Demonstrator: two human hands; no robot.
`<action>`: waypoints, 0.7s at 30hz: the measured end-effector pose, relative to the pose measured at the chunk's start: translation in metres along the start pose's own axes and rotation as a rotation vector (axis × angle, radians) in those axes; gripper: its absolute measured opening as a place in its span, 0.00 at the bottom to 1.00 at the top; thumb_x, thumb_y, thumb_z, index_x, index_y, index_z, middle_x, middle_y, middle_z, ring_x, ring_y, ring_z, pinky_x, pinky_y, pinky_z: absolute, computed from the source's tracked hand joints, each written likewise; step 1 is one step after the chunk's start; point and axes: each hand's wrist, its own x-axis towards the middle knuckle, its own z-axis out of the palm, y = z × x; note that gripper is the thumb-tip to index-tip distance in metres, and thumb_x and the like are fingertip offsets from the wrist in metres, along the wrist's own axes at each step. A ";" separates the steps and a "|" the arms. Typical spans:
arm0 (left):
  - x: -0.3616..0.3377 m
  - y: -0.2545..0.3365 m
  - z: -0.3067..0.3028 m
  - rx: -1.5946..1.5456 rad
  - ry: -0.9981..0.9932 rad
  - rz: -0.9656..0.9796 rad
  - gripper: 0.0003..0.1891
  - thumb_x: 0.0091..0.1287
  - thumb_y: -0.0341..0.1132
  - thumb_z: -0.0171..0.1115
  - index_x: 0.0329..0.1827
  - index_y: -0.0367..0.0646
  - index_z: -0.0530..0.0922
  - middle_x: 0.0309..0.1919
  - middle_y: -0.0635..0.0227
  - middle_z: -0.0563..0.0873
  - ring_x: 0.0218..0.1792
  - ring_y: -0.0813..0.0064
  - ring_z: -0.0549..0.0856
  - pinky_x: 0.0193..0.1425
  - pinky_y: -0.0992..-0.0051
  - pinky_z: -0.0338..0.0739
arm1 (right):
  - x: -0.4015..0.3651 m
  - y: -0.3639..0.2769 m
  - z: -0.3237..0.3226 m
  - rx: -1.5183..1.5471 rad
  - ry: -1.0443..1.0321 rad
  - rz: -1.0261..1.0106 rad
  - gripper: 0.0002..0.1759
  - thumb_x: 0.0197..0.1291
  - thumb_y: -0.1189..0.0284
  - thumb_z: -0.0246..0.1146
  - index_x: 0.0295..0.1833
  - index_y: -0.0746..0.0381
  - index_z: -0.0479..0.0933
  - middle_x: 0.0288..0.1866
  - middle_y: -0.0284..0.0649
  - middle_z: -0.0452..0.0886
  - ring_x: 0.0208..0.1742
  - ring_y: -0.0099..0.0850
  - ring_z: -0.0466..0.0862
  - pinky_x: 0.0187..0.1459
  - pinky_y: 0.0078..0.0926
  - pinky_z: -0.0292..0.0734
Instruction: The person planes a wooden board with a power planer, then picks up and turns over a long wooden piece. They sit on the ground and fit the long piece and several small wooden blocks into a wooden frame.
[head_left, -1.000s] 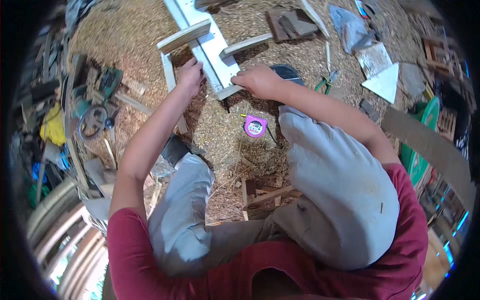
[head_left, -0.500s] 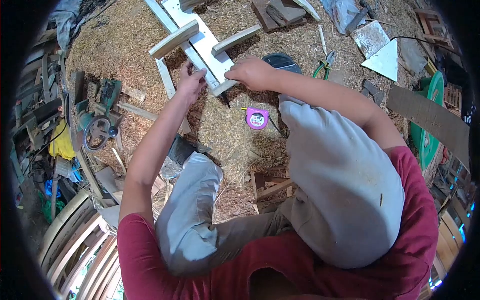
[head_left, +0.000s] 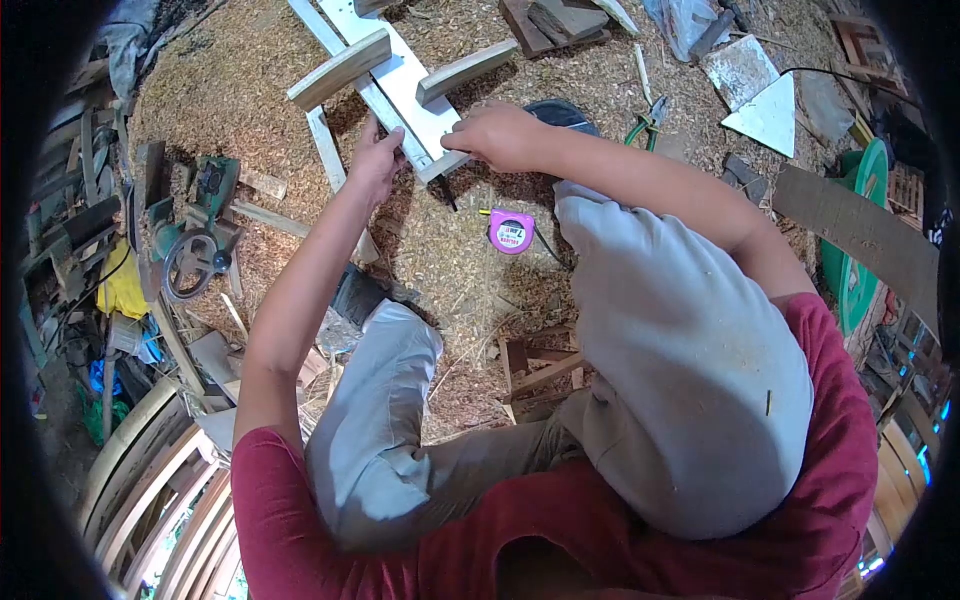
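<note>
A wooden frame with a long white board (head_left: 407,85) and upright crosspieces lies at the top centre. My left hand (head_left: 376,162) is closed at its left rail, thumb over the edge and the other fingers partly hidden. Across from it, my right hand (head_left: 497,136) bends its fingers around the near end, at a short wooden end strip (head_left: 443,166); its fingertips are partly hidden. A thin dark tool-like piece (head_left: 447,194) sticks out below that end. Closer to me, a pink tape measure (head_left: 512,231) rests on the sawdust, its yellow tip showing.
Pliers with green handles (head_left: 648,123) lie right of the frame, beyond my right forearm. A white triangular piece (head_left: 765,118) and a green basin (head_left: 862,240) are farther right. At left stands a machine with a handwheel (head_left: 191,265). Wood scraps and shavings cover the ground.
My right hand has shifted slightly, its fingers curling lower at the near end of the frame. My left hand stays at the rail. The whole view has moved slightly.
</note>
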 end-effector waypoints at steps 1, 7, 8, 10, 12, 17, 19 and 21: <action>0.003 -0.003 -0.002 0.001 -0.006 -0.004 0.35 0.80 0.30 0.57 0.87 0.61 0.56 0.67 0.69 0.80 0.60 0.72 0.83 0.63 0.64 0.80 | 0.000 0.000 0.000 0.000 0.007 -0.004 0.23 0.55 0.77 0.68 0.58 0.50 0.81 0.44 0.38 0.87 0.52 0.45 0.86 0.53 0.48 0.78; 0.013 -0.010 -0.009 -0.018 -0.023 -0.002 0.35 0.80 0.29 0.57 0.86 0.60 0.56 0.66 0.69 0.81 0.60 0.72 0.82 0.62 0.63 0.79 | -0.002 0.005 0.005 -0.011 0.046 -0.039 0.24 0.54 0.77 0.68 0.58 0.50 0.81 0.42 0.38 0.87 0.50 0.45 0.86 0.52 0.49 0.78; 0.013 -0.011 -0.010 -0.019 -0.014 -0.006 0.34 0.80 0.29 0.57 0.86 0.60 0.56 0.66 0.69 0.80 0.60 0.72 0.82 0.63 0.63 0.79 | -0.003 0.005 0.005 -0.017 0.019 -0.025 0.22 0.55 0.76 0.68 0.57 0.51 0.80 0.43 0.38 0.87 0.52 0.45 0.86 0.53 0.48 0.78; 0.008 -0.008 -0.007 -0.020 0.002 -0.014 0.34 0.80 0.29 0.56 0.86 0.59 0.56 0.66 0.69 0.80 0.60 0.72 0.82 0.63 0.63 0.79 | -0.004 0.002 0.002 -0.031 -0.035 0.003 0.20 0.57 0.75 0.69 0.55 0.52 0.79 0.45 0.37 0.87 0.55 0.43 0.86 0.54 0.47 0.77; 0.006 -0.007 -0.003 -0.049 0.024 -0.003 0.36 0.80 0.27 0.56 0.87 0.55 0.53 0.64 0.67 0.82 0.57 0.72 0.84 0.60 0.65 0.80 | -0.005 0.001 0.002 -0.028 -0.016 0.001 0.20 0.56 0.75 0.69 0.55 0.53 0.79 0.45 0.37 0.87 0.55 0.43 0.86 0.54 0.47 0.78; 0.011 -0.010 -0.004 -0.062 0.028 0.007 0.37 0.80 0.26 0.56 0.88 0.55 0.52 0.64 0.67 0.83 0.55 0.72 0.85 0.59 0.65 0.82 | -0.004 0.001 0.003 -0.008 0.009 -0.007 0.24 0.54 0.77 0.67 0.59 0.50 0.81 0.44 0.39 0.86 0.52 0.44 0.86 0.53 0.48 0.78; 0.010 -0.009 -0.005 -0.040 0.019 0.007 0.36 0.80 0.26 0.56 0.87 0.56 0.53 0.64 0.67 0.83 0.56 0.72 0.85 0.60 0.65 0.82 | -0.004 -0.001 0.002 -0.006 -0.008 0.007 0.24 0.55 0.77 0.67 0.59 0.50 0.80 0.44 0.38 0.86 0.53 0.44 0.86 0.53 0.48 0.78; 0.008 -0.008 -0.006 -0.035 0.002 -0.006 0.36 0.81 0.28 0.56 0.88 0.58 0.52 0.66 0.68 0.80 0.59 0.72 0.83 0.63 0.63 0.80 | -0.004 -0.003 0.002 -0.006 0.009 0.012 0.22 0.54 0.78 0.68 0.56 0.52 0.80 0.45 0.37 0.86 0.54 0.43 0.85 0.53 0.48 0.77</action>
